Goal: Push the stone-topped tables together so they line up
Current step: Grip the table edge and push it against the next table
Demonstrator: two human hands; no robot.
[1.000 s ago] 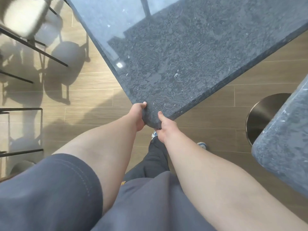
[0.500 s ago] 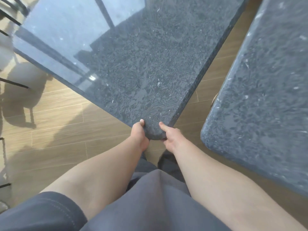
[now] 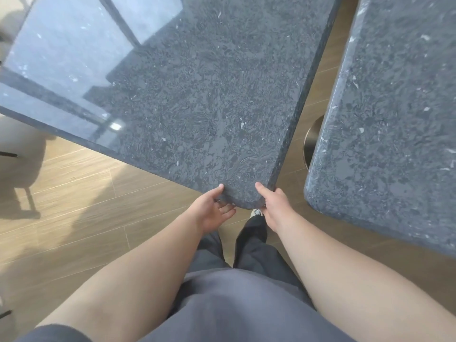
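Left hand [image 3: 212, 210] and right hand [image 3: 275, 208] gripping table [image 3: 197, 99] corner, thumbs on top; second table [image 3: 394, 107] at three o'clock, apart.

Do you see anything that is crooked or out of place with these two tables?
Yes. The left table, held at its near corner by the left hand and right hand, is not flush with the right table. A strip of floor shows between them, and their near corners are not level. No damage shows.
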